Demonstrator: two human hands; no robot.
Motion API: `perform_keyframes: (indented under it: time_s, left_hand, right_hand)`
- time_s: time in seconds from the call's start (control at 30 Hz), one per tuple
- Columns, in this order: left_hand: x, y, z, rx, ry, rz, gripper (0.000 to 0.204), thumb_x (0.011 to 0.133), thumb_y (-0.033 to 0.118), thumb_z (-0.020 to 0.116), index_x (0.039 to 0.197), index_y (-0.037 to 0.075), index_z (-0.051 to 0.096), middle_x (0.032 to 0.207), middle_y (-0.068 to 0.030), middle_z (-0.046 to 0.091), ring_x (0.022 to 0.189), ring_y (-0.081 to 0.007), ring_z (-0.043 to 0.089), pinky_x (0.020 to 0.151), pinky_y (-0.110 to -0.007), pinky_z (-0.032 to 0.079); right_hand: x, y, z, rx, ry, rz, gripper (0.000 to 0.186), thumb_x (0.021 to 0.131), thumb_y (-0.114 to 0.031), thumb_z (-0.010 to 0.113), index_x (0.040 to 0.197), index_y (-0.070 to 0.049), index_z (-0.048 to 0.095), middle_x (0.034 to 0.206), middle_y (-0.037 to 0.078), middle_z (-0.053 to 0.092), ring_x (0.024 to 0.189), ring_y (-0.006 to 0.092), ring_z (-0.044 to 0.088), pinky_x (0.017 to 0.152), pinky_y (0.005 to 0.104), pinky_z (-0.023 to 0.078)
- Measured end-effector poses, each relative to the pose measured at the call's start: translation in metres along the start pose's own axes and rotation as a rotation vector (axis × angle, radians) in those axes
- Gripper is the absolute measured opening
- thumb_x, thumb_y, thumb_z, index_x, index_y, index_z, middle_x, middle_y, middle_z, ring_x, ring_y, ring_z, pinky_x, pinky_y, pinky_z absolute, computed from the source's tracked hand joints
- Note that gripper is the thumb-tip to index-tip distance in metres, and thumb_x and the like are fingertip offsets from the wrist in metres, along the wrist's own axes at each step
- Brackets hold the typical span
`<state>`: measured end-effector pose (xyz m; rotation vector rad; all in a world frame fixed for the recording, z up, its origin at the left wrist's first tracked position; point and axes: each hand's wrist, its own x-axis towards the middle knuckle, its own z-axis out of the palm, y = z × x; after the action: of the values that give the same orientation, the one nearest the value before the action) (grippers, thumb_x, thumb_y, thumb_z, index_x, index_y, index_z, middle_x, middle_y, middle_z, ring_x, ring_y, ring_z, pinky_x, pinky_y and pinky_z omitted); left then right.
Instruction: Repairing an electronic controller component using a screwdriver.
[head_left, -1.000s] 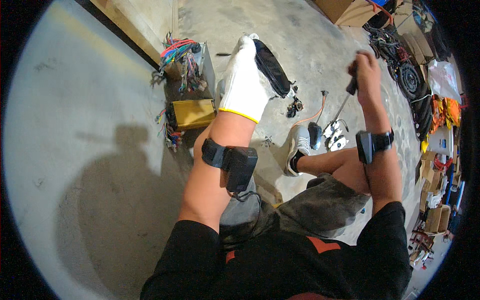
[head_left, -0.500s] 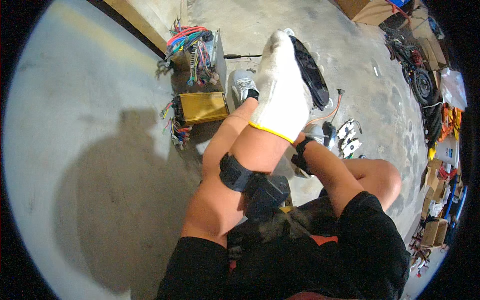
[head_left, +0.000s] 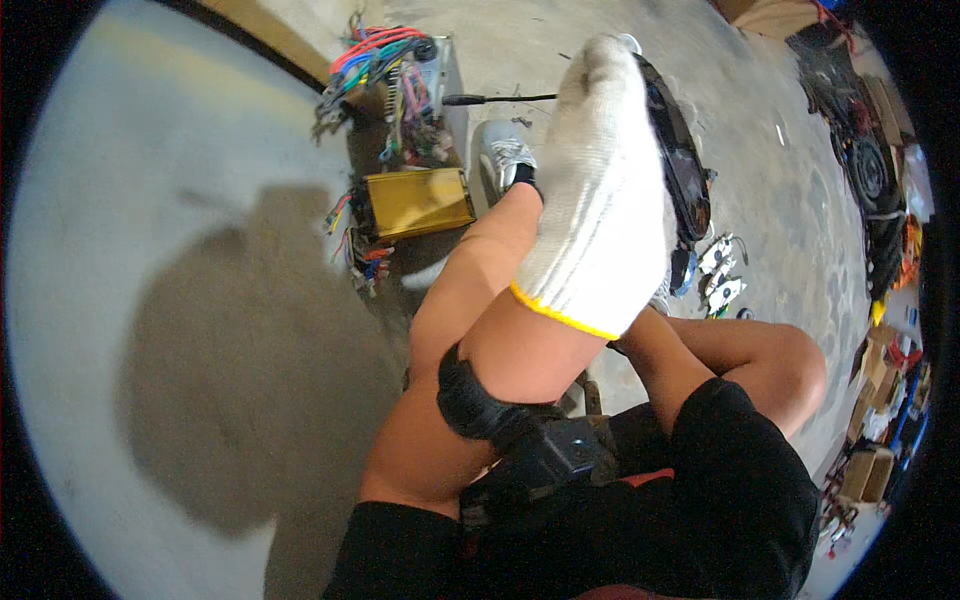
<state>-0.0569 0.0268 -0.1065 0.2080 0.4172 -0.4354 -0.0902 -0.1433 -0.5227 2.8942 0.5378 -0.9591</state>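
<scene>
My left hand (head_left: 605,180), in a white knit glove with a yellow cuff, reaches forward from the lower middle. Its back faces me, and its fingers bend over at the far end, closed on a black, curved, glossy piece (head_left: 682,150) that shows along the glove's right side. Much of that piece is hidden behind the glove. A black strap with a boxy device (head_left: 570,450) sits on the left forearm. My right forearm (head_left: 668,355) passes beneath the left glove, which hides the right hand, so its fingers do not show.
A gold metal box (head_left: 418,203) with plugged wires lies left of my shoe (head_left: 505,158). Beyond it stands a silver box (head_left: 435,85) with coloured cables. White flat parts (head_left: 720,275) lie on the floor (head_left: 800,230) at right. Cardboard boxes (head_left: 868,475) and parts line the right side.
My left glove and the black piece have shifted right and nearer to me. My right forearm has drawn further under the left glove, covering its wrist strap. The view has turned slightly.
</scene>
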Motion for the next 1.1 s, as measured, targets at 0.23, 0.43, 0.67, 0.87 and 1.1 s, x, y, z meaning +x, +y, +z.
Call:
perform_keyframes:
  time_s: [0.23, 0.43, 0.67, 0.87, 1.1]
  left_hand:
    - [0.004, -0.003, 0.007, 0.002, -0.007, -0.027, 0.03, 0.101, 0.035, 0.05, 0.108, 0.007, 0.058, 0.094, -0.0116, 0.065, 0.087, -0.0284, 0.065, 0.082, -0.047, 0.056]
    - [0.001, 0.003, 0.001, 0.025, 0.012, -0.011, 0.03, 0.1, 0.035, 0.05, 0.108, 0.007, 0.058, 0.094, -0.0115, 0.065, 0.086, -0.0288, 0.065, 0.082, -0.047, 0.056]
    - [-0.009, 0.007, -0.002, 0.023, 0.032, -0.014, 0.03, 0.1, 0.036, 0.05, 0.107, 0.008, 0.059, 0.094, -0.0115, 0.066, 0.085, -0.0293, 0.065, 0.081, -0.048, 0.056]
    - [-0.013, 0.012, -0.008, 0.03, 0.059, 0.009, 0.03, 0.1, 0.036, 0.05, 0.107, 0.008, 0.059, 0.094, -0.0115, 0.066, 0.084, -0.0298, 0.065, 0.081, -0.048, 0.056]
    - [-0.002, -0.004, 0.007, -0.014, -0.002, -0.065, 0.031, 0.1, 0.037, 0.049, 0.106, 0.009, 0.06, 0.093, -0.0115, 0.066, 0.084, -0.0303, 0.065, 0.08, -0.049, 0.056]
  right_hand:
    - [0.016, 0.025, 0.041, -0.162, -0.047, -0.055, 0.02, 0.088, -0.016, 0.058, 0.077, -0.008, 0.073, 0.079, 0.012, 0.069, 0.083, 0.03, 0.068, 0.065, 0.0385, 0.055]
    - [0.004, 0.009, 0.001, 0.034, 0.147, 0.013, 0.01, 0.079, -0.009, 0.065, 0.081, -0.008, 0.074, 0.082, 0.013, 0.071, 0.083, 0.0319, 0.07, 0.064, 0.0423, 0.056]
    - [-0.004, 0.006, -0.008, 0.033, 0.096, -0.012, 0.013, 0.08, -0.009, 0.062, 0.08, -0.008, 0.074, 0.086, 0.015, 0.072, 0.082, 0.033, 0.071, 0.065, 0.043, 0.056]
    - [0.001, -0.011, -0.009, -0.018, 0.072, -0.113, 0.013, 0.081, -0.009, 0.061, 0.077, -0.008, 0.073, 0.081, 0.013, 0.071, 0.078, 0.0312, 0.071, 0.062, 0.0427, 0.055]
    - [0.041, 0.059, 0.115, 0.259, 0.487, 0.006, 0.015, 0.086, -0.012, 0.057, 0.082, -0.01, 0.071, 0.084, 0.011, 0.071, 0.08, 0.0304, 0.068, 0.07, 0.0443, 0.055]
